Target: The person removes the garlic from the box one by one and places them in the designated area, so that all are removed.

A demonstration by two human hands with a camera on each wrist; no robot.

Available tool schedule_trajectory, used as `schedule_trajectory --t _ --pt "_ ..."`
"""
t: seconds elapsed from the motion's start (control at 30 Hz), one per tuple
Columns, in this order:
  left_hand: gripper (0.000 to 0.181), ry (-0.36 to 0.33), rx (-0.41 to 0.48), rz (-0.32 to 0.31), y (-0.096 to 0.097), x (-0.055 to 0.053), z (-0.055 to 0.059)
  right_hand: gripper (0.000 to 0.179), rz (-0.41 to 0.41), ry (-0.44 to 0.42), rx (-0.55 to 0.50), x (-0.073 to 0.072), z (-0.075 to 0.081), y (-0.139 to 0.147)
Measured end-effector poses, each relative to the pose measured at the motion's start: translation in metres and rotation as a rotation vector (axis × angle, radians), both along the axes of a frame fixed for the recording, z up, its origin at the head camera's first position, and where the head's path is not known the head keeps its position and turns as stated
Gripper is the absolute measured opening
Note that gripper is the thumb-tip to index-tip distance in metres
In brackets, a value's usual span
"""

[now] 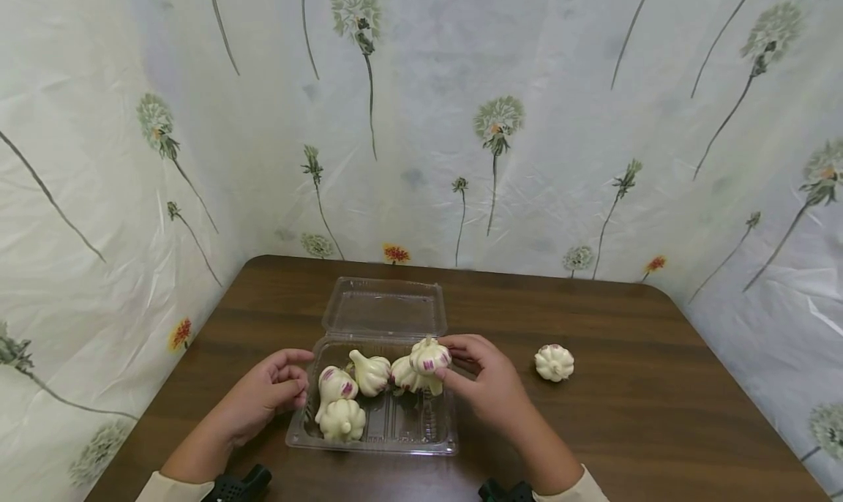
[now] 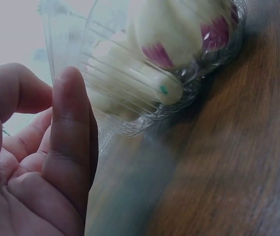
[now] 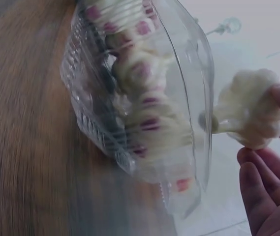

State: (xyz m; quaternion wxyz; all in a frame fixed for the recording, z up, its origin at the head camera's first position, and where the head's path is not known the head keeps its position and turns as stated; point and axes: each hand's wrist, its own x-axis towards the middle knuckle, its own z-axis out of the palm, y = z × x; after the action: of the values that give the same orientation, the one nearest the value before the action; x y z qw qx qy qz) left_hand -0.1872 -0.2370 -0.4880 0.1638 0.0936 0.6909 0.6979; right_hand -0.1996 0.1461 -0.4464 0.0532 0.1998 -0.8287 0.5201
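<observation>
Your dark-brown, wood-grained worktop (image 1: pixel 626 392) meets pale, creased, dandelion-print sheeting (image 1: pixel 408 136). Your right hand (image 1: pixel 489 379) pinches a ribbed, purple-marked white garlic bulb (image 1: pixel 429 357) above the clear, hinged plastic box (image 1: pixel 395 449); your left hand (image 1: pixel 266 388) curls at its left side; whether it grips, I cannot tell.

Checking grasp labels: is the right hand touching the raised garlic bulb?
Touching. The right wrist view shows the right hand pinching the garlic bulb, thumb and fingertips against its surface.

My head view looks forward and down across the table (image 1: pixel 626 414); my wrist views share the clear container (image 1: pixel 378 447) close up, from opposite sides.
</observation>
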Motion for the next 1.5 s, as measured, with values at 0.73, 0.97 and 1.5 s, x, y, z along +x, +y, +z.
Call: schedule_trajectory --t 0.73,0.97,1.5 --pt "0.055 -0.006 -0.002 0.010 0.001 -0.001 -0.001 0.041 -0.159 -0.018 -0.020 -0.006 -0.009 0.036" --pt "0.054 0.000 -0.005 0.008 0.000 0.000 -0.001 0.041 -0.204 -0.024 -0.011 -0.007 -0.011 0.048" --pt "0.055 -0.009 -0.005 0.014 -0.001 0.000 -0.003 0.045 -0.257 -0.019 -0.005 -0.006 -0.009 0.069"
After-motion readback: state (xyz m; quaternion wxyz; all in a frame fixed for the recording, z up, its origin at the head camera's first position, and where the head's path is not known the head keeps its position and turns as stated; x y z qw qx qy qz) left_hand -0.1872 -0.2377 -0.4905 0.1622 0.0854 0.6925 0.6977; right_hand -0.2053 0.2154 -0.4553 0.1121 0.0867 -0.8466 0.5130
